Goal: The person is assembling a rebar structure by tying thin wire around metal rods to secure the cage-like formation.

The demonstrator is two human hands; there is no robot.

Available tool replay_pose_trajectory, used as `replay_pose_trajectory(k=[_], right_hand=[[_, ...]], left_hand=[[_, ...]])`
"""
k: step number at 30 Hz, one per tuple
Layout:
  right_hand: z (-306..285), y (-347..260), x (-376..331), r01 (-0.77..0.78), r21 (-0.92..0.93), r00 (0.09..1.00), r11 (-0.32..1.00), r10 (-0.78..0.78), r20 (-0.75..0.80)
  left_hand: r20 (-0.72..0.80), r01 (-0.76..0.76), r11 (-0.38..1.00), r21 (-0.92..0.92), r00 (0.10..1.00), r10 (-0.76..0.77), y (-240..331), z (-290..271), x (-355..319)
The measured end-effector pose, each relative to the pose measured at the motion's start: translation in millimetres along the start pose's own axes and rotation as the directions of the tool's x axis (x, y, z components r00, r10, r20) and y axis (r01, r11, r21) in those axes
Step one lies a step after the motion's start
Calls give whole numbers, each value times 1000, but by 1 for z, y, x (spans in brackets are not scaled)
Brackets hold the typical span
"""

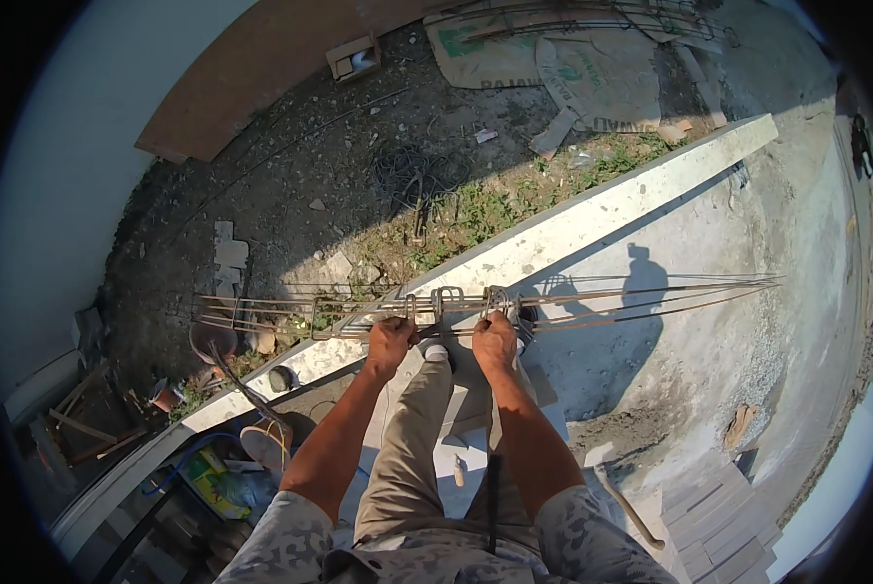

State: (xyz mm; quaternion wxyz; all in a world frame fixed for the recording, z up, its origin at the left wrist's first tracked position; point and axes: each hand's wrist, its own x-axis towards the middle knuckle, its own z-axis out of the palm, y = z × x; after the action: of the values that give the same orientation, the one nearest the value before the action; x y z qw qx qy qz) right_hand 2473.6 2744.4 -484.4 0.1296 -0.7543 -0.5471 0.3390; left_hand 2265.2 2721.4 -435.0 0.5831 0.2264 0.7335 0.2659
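Observation:
A long bundle of thin steel rebar rods lies crosswise in front of me, above a low white concrete curb. Several bent steel stirrups ring the rods, most of them bunched near the middle. My left hand is closed round a stirrup at the near side of the bundle. A little to the right, my right hand grips another stirrup from the near side. The fingertips of both hands are partly hidden. The rods fan out slightly toward the right end.
A tangle of dark wire lies on the dirt beyond the curb. Flattened sacks and more rebar are at the far side. Stacked grey pavers stand at the near right. A hammer and a trowel are close to my legs.

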Motion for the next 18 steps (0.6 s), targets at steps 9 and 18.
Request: replay_pose_trajectory(k=[9, 18], right_hand=[[-74, 44, 10, -70, 108, 990, 992, 83, -115], [-94, 85, 21, 8, 75, 956, 997, 15, -292]], left_hand=[[8, 23, 998, 55, 1000, -23, 5, -2, -11], [20, -24, 1000, -7, 999, 25, 6, -2, -10]])
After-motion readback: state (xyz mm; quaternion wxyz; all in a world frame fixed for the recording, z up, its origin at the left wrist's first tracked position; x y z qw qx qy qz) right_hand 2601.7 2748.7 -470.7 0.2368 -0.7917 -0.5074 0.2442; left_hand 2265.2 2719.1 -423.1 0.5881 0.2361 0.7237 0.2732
